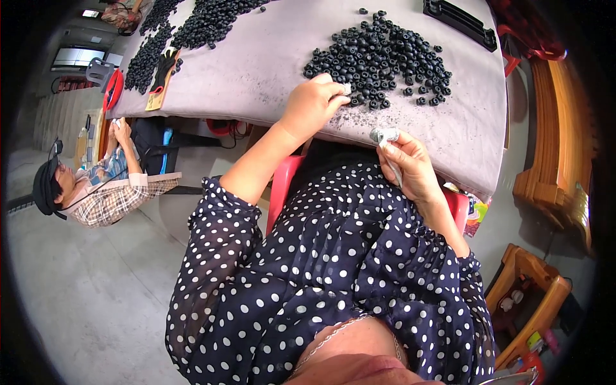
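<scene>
On the table [256,86] lies a heap of small black round pieces with holes [382,54], like beads or rubber bushings. My left hand [311,106] is at the near left edge of this heap, its fingers pinched together. A pale spot shows at its fingertips; what they hold, if anything, is too small to make out. Just past the table's front edge, my right hand [410,163] is closed around a slim grey-white thing [389,136] with a rounded grey end by the thumb and forefinger. Its exact kind is unclear. Dark crumbs are scattered on the cloth between my hands.
More black pieces [208,25] spread across the far left. Near them a black-handled tool [164,70] lies on yellowish card. A long black holder [459,22] is at the back right. Another person [109,186] sits at the left, hands together. Wooden furniture [558,141] stands at right.
</scene>
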Demonstrator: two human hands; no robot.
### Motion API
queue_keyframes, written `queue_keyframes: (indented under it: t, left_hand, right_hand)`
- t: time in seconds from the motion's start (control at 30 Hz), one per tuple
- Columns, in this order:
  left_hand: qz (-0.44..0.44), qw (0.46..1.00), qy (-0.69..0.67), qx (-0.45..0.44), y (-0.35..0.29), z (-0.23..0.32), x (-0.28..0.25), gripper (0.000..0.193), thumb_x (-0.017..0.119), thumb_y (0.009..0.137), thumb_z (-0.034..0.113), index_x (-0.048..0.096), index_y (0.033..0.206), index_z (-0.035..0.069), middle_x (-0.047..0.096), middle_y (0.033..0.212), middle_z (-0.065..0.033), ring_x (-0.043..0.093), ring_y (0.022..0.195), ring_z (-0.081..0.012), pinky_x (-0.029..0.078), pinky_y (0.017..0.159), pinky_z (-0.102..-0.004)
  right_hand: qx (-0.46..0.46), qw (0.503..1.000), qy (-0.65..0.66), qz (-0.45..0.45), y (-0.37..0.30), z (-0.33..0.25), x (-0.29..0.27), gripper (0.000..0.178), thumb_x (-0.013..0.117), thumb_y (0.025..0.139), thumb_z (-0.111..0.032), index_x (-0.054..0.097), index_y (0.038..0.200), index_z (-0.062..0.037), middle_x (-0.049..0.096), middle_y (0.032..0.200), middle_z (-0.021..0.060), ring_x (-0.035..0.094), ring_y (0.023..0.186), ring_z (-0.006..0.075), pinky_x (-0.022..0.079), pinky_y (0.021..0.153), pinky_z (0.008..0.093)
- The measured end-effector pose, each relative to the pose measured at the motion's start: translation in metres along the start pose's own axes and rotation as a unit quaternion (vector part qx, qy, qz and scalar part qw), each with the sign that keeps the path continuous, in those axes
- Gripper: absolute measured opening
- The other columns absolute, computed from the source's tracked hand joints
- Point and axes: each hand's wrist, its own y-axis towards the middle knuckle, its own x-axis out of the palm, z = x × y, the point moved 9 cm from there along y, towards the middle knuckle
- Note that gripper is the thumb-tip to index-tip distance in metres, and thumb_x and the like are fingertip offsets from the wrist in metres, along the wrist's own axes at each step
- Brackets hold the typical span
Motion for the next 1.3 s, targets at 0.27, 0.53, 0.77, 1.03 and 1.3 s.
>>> queue_keyframes:
  t: [0.27, 0.53, 0.77, 1.03, 1.3]
  left_hand:
    - [-0.009, 0.994, 0.095, 0.045, -0.006, 0.019, 0.008, 0.016, 0.064, 0.076, 0.019, 0.063, 0.089, 0.01, 0.055, 0.078, -0.0057, 0.058, 0.064, -0.0269, 0.047, 0.055, -0.0357]
    - [0.04, 0.997, 0.056, 0.032, -0.01, 0.003, 0.004, 0.015, 0.063, 0.079, 0.016, 0.061, 0.09, 0.007, 0.058, 0.08, -0.0086, 0.058, 0.067, -0.0275, 0.047, 0.058, -0.0343]
    - [0.037, 0.984, -0.157, -0.076, -0.015, 0.003, -0.002, 0.01, 0.059, 0.084, 0.011, 0.058, 0.09, 0.003, 0.063, 0.082, -0.0082, 0.057, 0.059, -0.0163, 0.045, 0.051, -0.0278]
    - [-0.069, 0.747, -0.603, -0.271, -0.045, 0.019, 0.041, 0.01, 0.056, 0.087, 0.009, 0.057, 0.094, 0.001, 0.062, 0.081, -0.0072, 0.042, 0.052, -0.0019, 0.033, 0.043, -0.0135]
    - [-0.072, 0.634, -0.699, -0.322, -0.058, 0.025, 0.059, 0.008, 0.057, 0.087, 0.011, 0.056, 0.092, 0.004, 0.057, 0.078, -0.0036, 0.044, 0.053, -0.0044, 0.035, 0.045, -0.0156]
  right_hand:
    - [0.006, 1.0, -0.01, -0.005, -0.002, 0.001, 0.002, 0.017, 0.06, 0.085, -0.011, 0.057, 0.099, -0.0022, 0.055, 0.069, 0.0007, 0.046, 0.048, 0.0054, 0.034, 0.04, 0.0168]
    - [-0.011, 1.0, -0.027, -0.001, -0.001, -0.002, 0.0, 0.017, 0.059, 0.085, -0.013, 0.057, 0.099, -0.0025, 0.055, 0.068, 0.0005, 0.045, 0.047, 0.005, 0.033, 0.04, 0.0166]
    - [-0.023, 0.999, -0.038, 0.021, 0.0, -0.002, -0.007, 0.019, 0.058, 0.086, -0.015, 0.057, 0.1, -0.0026, 0.054, 0.068, -0.0002, 0.044, 0.047, 0.0044, 0.032, 0.04, 0.0164]
    - [-0.047, 0.997, -0.054, 0.031, -0.001, -0.011, 0.001, 0.021, 0.06, 0.085, -0.012, 0.056, 0.103, -0.0027, 0.054, 0.07, -0.0012, 0.043, 0.048, 0.003, 0.031, 0.04, 0.0155]
    - [-0.036, 0.994, -0.1, 0.006, -0.004, -0.012, 0.007, 0.036, 0.066, 0.081, -0.013, 0.05, 0.112, -0.0039, 0.054, 0.071, -0.0029, 0.046, 0.05, 0.0024, 0.032, 0.041, 0.0141]
